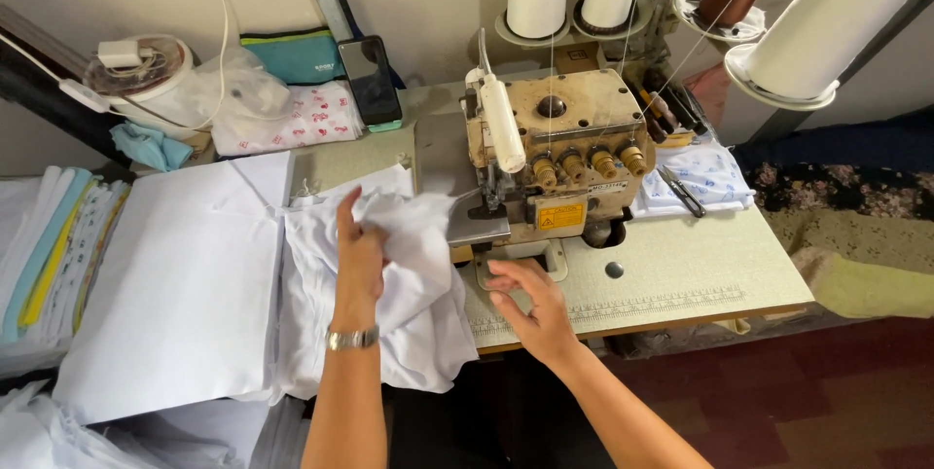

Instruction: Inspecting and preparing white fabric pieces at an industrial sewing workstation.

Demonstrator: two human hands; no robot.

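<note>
The right hand (533,306) is lying open, fingers spread flat on the sewing table (671,274). Further in, the left hand (360,253) is pinching a bunched white cloth (409,284), which is lying just left of the overlock machine (555,153).

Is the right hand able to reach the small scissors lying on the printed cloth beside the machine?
Probably yes: the right hand rests open on the table, and bare tabletop lies between it and the scissors.
</note>
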